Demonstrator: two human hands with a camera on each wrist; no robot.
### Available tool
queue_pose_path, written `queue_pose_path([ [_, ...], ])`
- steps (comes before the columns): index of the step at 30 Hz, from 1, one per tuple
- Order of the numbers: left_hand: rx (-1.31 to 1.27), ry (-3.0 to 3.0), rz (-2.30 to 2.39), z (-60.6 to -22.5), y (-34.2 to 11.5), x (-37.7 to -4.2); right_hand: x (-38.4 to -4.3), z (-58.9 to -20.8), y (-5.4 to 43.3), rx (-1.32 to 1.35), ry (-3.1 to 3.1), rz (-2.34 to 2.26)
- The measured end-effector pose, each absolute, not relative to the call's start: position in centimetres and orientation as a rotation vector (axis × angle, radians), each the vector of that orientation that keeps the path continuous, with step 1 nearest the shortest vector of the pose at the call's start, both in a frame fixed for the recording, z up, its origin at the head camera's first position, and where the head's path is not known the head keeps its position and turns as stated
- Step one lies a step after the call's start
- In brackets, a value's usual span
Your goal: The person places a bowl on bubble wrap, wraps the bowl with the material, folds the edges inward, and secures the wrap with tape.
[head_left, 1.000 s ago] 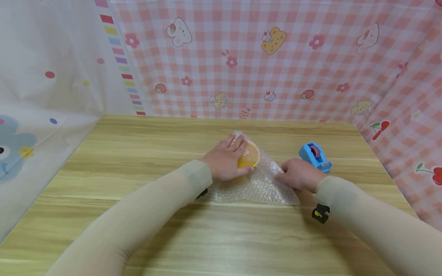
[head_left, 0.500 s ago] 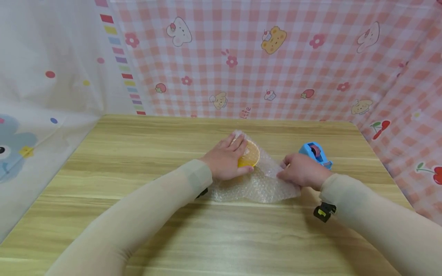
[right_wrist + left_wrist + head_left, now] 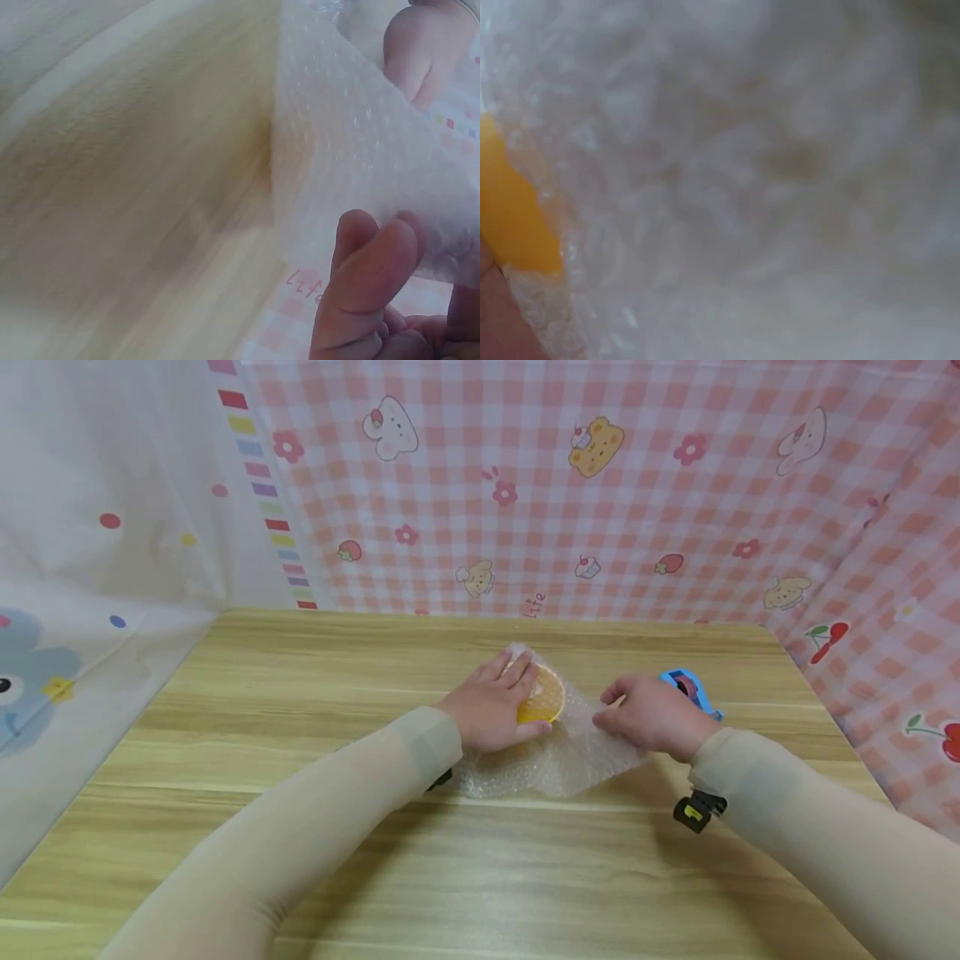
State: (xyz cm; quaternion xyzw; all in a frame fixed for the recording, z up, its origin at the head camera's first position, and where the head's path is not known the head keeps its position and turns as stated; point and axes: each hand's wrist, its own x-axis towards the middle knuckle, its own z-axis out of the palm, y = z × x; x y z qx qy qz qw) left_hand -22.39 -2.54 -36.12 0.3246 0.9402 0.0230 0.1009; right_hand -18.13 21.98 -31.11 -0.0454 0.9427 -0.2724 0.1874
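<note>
In the head view my left hand (image 3: 491, 706) lies spread over a round orange thing (image 3: 546, 695) patterned like an orange slice, with a yellow rim. Clear bubble wrap (image 3: 555, 768) surrounds it and seems to cover part of it; the hand hides its left side. The left wrist view is mostly blurred bubble wrap (image 3: 705, 187), with a yellow-orange edge (image 3: 517, 217) at left. My right hand (image 3: 656, 718) pinches the wrap's right side between thumb and fingers. From the right wrist, the sheet (image 3: 345, 135) rises off the table at those fingers (image 3: 371, 277).
A blue tape dispenser (image 3: 693, 691) with a pinkish roll stands just behind my right hand, which partly hides it. The wood-grain table (image 3: 300, 693) meets a pink checked cloth (image 3: 450, 485) at the back and right, and a white cloth (image 3: 150, 460) at left.
My right hand has lifted the right part of the bubble wrap up and slightly away from me. The hand now hides more of the tape dispenser. My left hand stays put.
</note>
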Motion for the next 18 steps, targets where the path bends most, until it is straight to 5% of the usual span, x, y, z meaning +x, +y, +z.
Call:
queue_pose_path([
  [18,0.952,2.775,0.087,-36.2,-2.6,-22.4,-19.4,-29.9,18.8,-0.075,2.645,-0.858],
])
